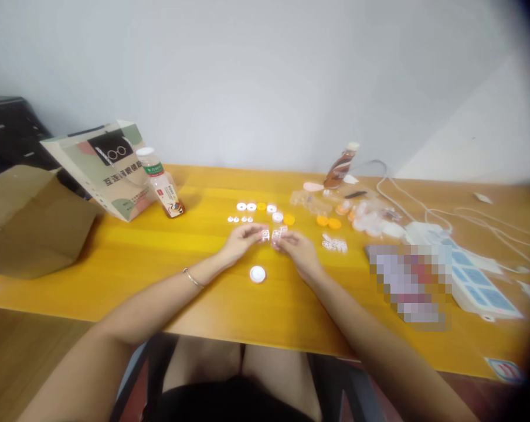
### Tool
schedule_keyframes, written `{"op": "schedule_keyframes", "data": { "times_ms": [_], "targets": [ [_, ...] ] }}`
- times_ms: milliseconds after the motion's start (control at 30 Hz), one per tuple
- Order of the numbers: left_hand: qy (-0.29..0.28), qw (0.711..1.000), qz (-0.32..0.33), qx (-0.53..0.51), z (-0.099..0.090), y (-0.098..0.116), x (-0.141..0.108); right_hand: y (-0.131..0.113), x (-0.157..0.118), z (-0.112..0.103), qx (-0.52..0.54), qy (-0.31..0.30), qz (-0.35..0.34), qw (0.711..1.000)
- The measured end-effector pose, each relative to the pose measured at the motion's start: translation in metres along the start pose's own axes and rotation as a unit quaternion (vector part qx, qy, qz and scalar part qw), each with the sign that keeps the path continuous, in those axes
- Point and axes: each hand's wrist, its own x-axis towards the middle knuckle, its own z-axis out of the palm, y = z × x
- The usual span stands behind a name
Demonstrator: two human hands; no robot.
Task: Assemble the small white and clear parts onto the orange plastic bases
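My left hand (241, 243) reaches in over the middle of the table, thumb and fingers pinched on a small white piece with a red pattern (265, 235). Close beside it, my right hand (301, 252) pinches another red-patterned white piece (277, 235). A narrow gap separates the two pieces. Nearer to me lies a round white disc (257, 274). Beyond my hands are white discs (251, 207) and yellow discs (288, 220), with several tiny white pieces (244, 220) in front. More patterned pieces (334, 243) lie right of my right hand. Fine detail is blurred.
At left stand a paper bag (119, 176), a brown bag (31, 217) and a labelled bottle (162, 181). Right are two orange discs (329, 222), plastic bags (370, 217), a brown bottle (340, 167), white cables (406, 196), a power strip (480, 281) and a pixelated object (408, 284).
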Motion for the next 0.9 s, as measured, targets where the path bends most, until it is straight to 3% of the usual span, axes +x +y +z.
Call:
{"op": "schedule_keyframes", "data": {
  "times_ms": [200, 567, 900],
  "targets": [
    [0.011, 1.000, 0.010, 0.009, 0.0027, 0.0002, -0.0021, 0.0052, -0.0017, -0.0027, 0.050, -0.014, 0.022, 0.998],
    [0.000, 0.990, 0.081, 0.114, 0.0026, 0.0067, -0.0013, 0.0009, -0.0077, 0.0006, 0.040, -0.057, 0.041, 0.997],
    [0.002, 0.975, 0.102, 0.198, 0.0013, 0.0048, -0.0015, -0.0022, -0.0102, 0.0020, 0.039, -0.064, 0.051, 0.996]
  ]
}}
